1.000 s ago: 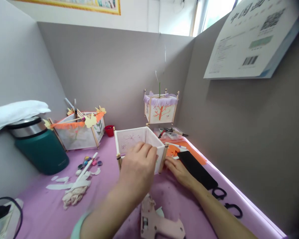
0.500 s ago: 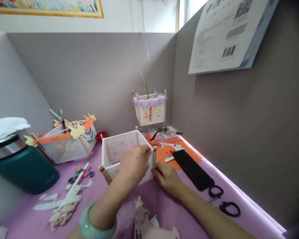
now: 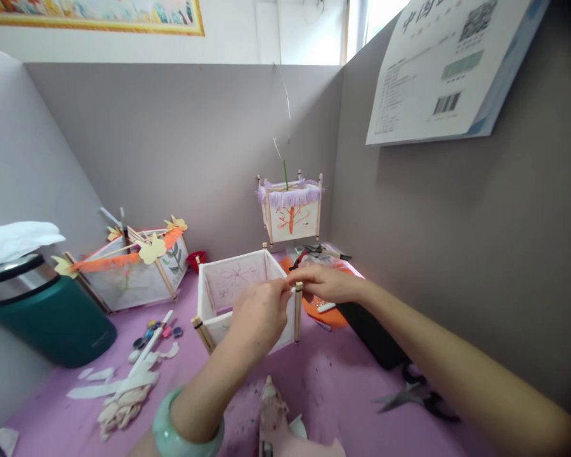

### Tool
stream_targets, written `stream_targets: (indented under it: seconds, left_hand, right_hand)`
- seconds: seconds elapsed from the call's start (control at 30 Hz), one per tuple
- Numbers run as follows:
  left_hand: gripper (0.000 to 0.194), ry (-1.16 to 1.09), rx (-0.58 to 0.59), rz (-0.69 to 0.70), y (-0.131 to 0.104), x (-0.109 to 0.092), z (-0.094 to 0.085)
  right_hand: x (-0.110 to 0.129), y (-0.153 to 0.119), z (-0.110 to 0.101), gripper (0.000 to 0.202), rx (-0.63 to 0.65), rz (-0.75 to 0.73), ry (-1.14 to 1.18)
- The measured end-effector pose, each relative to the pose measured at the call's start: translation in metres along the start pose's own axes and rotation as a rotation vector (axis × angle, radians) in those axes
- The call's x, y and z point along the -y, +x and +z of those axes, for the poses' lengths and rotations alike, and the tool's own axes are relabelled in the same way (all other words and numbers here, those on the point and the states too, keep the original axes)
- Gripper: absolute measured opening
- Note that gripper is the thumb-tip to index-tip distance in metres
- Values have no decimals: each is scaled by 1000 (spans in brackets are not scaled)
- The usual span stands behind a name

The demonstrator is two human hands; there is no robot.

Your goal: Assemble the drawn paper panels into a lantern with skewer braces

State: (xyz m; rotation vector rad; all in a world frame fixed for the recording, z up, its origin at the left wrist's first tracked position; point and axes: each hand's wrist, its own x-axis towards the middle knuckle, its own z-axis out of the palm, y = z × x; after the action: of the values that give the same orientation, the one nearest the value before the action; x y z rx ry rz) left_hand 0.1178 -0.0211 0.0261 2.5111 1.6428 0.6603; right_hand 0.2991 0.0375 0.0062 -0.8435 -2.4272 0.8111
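A box-shaped paper lantern (image 3: 233,282) with white panels and wooden corner sticks stands on the purple table; a faint drawing shows on its inner back panel. My left hand (image 3: 261,314), a green bangle on its wrist, is closed with its fingertips pinching the lantern's top edge by the near right corner stick. From the right, my right hand (image 3: 326,284) reaches over the same corner, its fingers bent onto the edge beside the left fingertips. The exact contact between the fingertips is partly hidden. Below both hands lies a pink glue gun (image 3: 278,419).
Left stand a teal bottle (image 3: 52,324) and a decorated lantern (image 3: 128,279). White strips (image 3: 128,381) lie nearby. A finished-looking lantern (image 3: 292,216) hangs at the back. Beside my right forearm are a black phone (image 3: 374,336) and scissors (image 3: 409,397). Grey partitions (image 3: 181,139) surround the table.
My right hand has risen from the base of the corner stick to the lantern's top edge. The scissors have shifted and turned, with their blades now showing. My left hand stays at the corner.
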Motion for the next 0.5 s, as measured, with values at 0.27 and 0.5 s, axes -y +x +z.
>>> stream_targets:
  seconds: [0.27,0.5]
  left_hand:
    - [28,15,-29,14,0,0,5]
    - [28,-5,-26,26,-1,3,4]
  right_hand:
    - [16,11,-17,37,107,-91,-399]
    - [21,13,-19,39,137,-85,-369]
